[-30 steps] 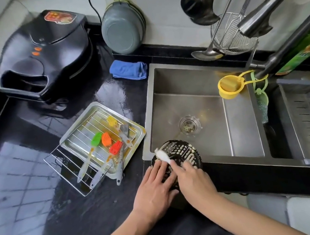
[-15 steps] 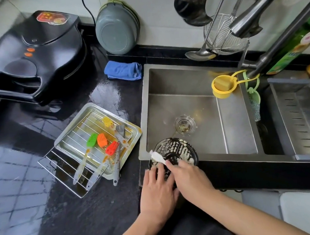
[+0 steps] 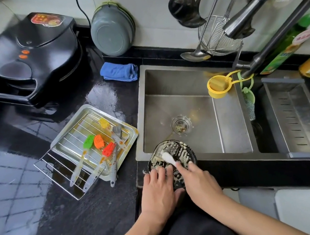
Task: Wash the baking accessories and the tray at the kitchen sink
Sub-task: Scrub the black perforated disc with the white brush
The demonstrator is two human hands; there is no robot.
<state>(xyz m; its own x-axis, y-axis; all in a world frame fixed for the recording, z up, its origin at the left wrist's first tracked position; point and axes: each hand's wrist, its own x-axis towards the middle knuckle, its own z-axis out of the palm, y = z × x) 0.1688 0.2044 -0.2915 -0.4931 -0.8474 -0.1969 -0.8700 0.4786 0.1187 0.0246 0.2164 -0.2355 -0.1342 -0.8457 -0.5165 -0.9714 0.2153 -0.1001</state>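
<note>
Left hand (image 3: 158,192) grips the batter-caked black plate (image 3: 182,151) at the sink edge; right hand (image 3: 198,180) pinches a white brush (image 3: 168,158) on it.

Bright, even daylight fills the view. The black worktop (image 3: 68,217) is glossy: a pale tiled reflection spreads over its left edge and a white glare patch lies near its back edge. Shadows are soft. Wide-angle distortion bends the tap (image 3: 265,0) and the edges. Focus is sharp mid-frame and softer at the corners.
</note>
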